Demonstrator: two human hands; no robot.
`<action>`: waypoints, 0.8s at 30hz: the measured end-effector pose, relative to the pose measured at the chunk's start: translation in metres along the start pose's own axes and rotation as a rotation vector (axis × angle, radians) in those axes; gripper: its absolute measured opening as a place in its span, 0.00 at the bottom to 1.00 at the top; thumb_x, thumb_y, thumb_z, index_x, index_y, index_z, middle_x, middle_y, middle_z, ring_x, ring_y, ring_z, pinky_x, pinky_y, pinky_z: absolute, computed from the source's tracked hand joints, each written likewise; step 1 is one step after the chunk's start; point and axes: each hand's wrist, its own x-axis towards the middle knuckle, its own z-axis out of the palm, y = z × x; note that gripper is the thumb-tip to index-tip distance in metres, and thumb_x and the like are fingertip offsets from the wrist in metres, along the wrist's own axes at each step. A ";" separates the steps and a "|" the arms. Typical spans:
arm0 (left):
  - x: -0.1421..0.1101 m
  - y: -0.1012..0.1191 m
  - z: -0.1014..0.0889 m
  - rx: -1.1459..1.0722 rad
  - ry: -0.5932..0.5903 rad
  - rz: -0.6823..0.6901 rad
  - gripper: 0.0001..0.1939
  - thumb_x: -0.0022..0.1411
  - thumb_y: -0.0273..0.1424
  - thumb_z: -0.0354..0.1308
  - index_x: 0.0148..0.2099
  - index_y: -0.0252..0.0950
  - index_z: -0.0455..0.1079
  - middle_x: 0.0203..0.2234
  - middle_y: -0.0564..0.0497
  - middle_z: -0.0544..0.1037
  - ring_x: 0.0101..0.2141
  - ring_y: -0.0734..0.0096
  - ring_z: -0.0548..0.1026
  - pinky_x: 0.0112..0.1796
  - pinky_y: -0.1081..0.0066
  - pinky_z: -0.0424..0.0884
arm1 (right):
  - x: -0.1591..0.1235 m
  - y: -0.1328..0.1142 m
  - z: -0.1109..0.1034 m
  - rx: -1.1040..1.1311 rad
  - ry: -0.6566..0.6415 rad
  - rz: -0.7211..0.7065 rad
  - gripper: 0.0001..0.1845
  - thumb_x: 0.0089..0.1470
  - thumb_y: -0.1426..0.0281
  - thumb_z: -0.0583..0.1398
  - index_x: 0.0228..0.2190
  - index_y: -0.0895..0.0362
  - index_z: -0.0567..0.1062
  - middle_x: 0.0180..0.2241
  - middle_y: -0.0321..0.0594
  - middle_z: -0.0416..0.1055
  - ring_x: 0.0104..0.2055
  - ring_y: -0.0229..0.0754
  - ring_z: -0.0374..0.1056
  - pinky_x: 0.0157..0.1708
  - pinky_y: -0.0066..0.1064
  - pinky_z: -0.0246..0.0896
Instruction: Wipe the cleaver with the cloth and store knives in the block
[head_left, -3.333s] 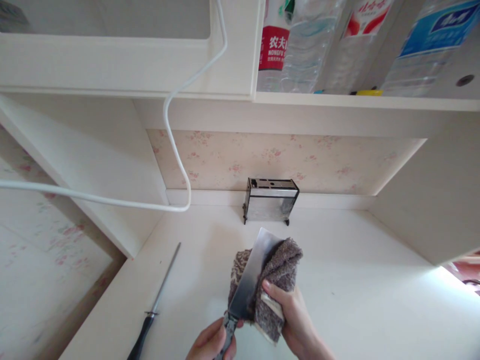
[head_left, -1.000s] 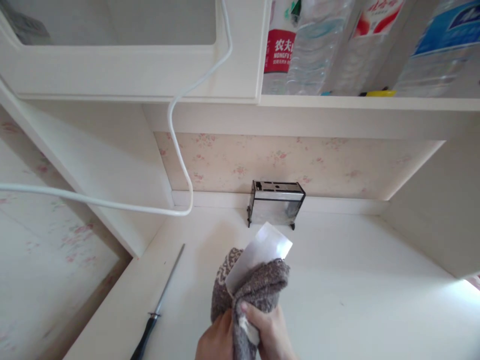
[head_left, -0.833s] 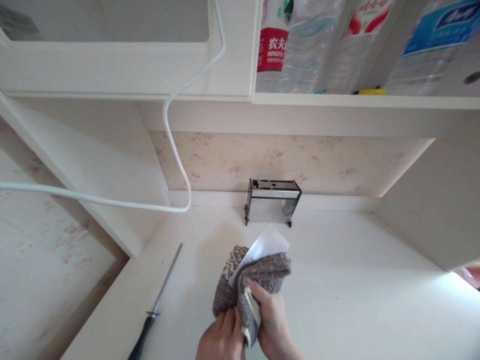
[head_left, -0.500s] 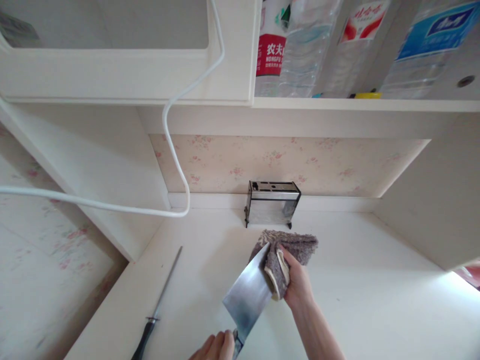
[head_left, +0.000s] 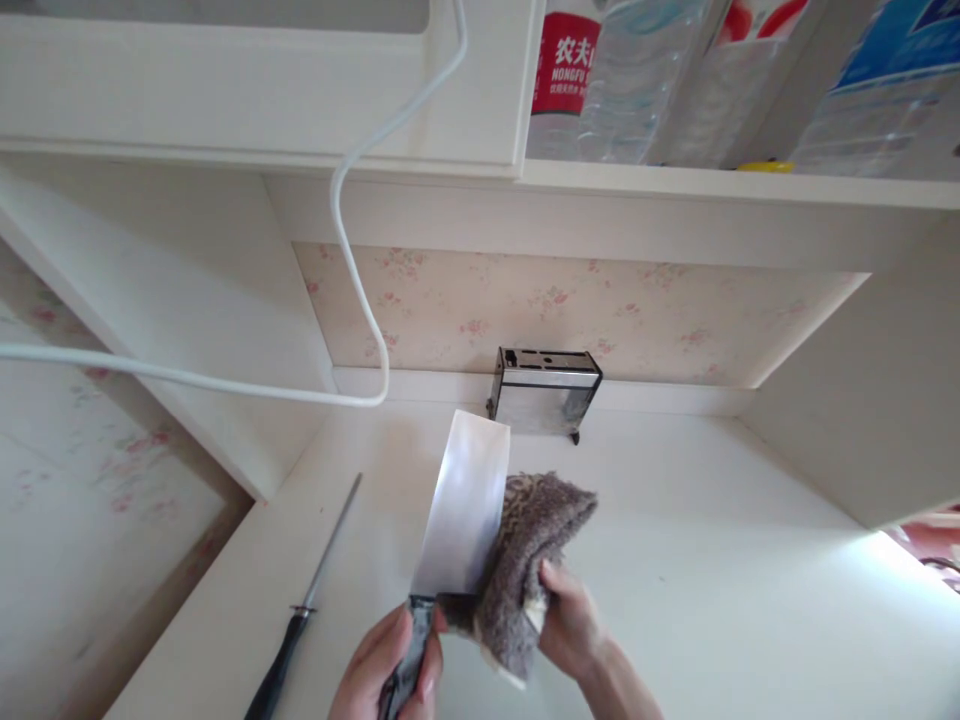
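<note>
My left hand [head_left: 379,665] grips the dark handle of a steel cleaver [head_left: 463,505], whose broad blade points up and away over the white counter [head_left: 712,560]. Just to the right of the blade, my right hand [head_left: 566,625] clutches a bunched grey-brown towel [head_left: 529,545]. The towel touches the blade's right edge near the handle.
A metal knife block [head_left: 545,392] stands against the floral back wall. A honing steel with a black handle [head_left: 300,610] lies on the counter at the left. A white cable [head_left: 352,250] hangs from above. Water bottles [head_left: 630,75] stand on the upper shelf.
The towel was wrapped round the blade, then slid off its tip. The cleaver has now turned with its flat face toward me, and the towel sits beside it near the handle.
</note>
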 end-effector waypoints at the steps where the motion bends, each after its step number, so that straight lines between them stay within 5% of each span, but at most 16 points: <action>1: 0.004 -0.006 0.001 -0.007 -0.011 -0.011 0.18 0.55 0.45 0.61 0.34 0.34 0.70 0.15 0.56 0.69 0.10 0.88 0.55 0.14 0.83 0.50 | -0.001 0.009 0.012 -0.017 -0.032 0.018 0.21 0.33 0.65 0.72 0.31 0.61 0.78 0.31 0.46 0.78 0.36 0.50 0.74 0.37 0.38 0.68; 3: 0.010 -0.019 0.002 0.010 0.011 -0.025 0.20 0.56 0.47 0.59 0.30 0.33 0.68 0.11 0.57 0.65 0.09 0.86 0.56 0.13 0.82 0.51 | -0.004 0.022 0.033 -0.071 -0.032 -0.002 0.21 0.35 0.67 0.71 0.34 0.62 0.77 0.34 0.47 0.77 0.36 0.49 0.73 0.37 0.38 0.68; 7: 0.016 -0.035 0.001 0.054 0.118 -0.059 0.23 0.52 0.50 0.61 0.28 0.34 0.66 0.07 0.60 0.60 0.09 0.85 0.55 0.13 0.82 0.52 | -0.006 0.032 0.047 -0.198 0.167 -0.147 0.18 0.41 0.70 0.69 0.36 0.63 0.76 0.39 0.48 0.76 0.36 0.48 0.73 0.40 0.39 0.67; 15: 0.020 -0.043 -0.004 -0.010 -0.078 -0.132 0.24 0.51 0.52 0.60 0.35 0.34 0.68 0.12 0.61 0.63 0.08 0.87 0.49 0.12 0.81 0.47 | -0.004 0.002 0.011 -0.187 0.216 -0.032 0.15 0.40 0.70 0.69 0.32 0.64 0.76 0.30 0.49 0.77 0.27 0.48 0.73 0.30 0.38 0.69; 19: 0.022 -0.041 -0.006 0.050 -0.205 -0.158 0.22 0.57 0.50 0.56 0.38 0.34 0.68 0.13 0.60 0.61 0.09 0.87 0.50 0.13 0.80 0.44 | -0.002 -0.019 -0.005 -0.143 0.305 -0.080 0.18 0.37 0.71 0.70 0.33 0.62 0.75 0.30 0.44 0.78 0.28 0.47 0.74 0.32 0.37 0.70; 24: 0.016 -0.031 -0.010 0.193 -0.225 -0.153 0.23 0.58 0.50 0.55 0.36 0.32 0.70 0.12 0.59 0.60 0.11 0.86 0.50 0.16 0.79 0.44 | 0.010 -0.051 -0.014 -0.110 0.390 -0.149 0.16 0.36 0.71 0.71 0.29 0.60 0.74 0.23 0.39 0.76 0.22 0.44 0.71 0.24 0.35 0.69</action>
